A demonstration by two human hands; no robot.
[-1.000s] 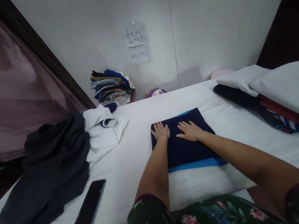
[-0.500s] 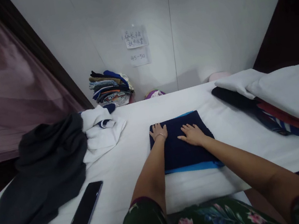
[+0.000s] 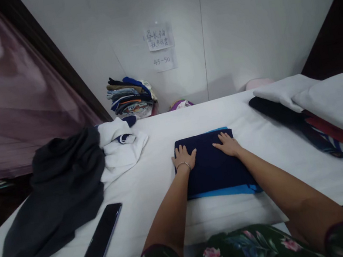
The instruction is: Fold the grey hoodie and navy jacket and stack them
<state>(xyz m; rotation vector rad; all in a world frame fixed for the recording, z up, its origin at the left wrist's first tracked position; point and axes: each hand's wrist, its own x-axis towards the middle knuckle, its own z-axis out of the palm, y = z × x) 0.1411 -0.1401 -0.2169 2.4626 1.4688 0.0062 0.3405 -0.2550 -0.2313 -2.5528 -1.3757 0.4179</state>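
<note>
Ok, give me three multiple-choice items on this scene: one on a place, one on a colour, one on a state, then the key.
1. Where does the phone lie?
A) On the white-covered table
B) On the dark garment
C) On the stacked clothes

2. What colour is the strip along the near edge of the folded navy cloth?
A) Red
B) Bright blue
C) White

3. How do the left hand and right hand stand?
A) Both flat on the cloth
B) Both lifting its edge
C) Only one touches it

1: A, the phone rests on the bare white cover.
2: B, bright blue shows beneath the navy.
3: A, both palms press down with fingers spread.
</note>
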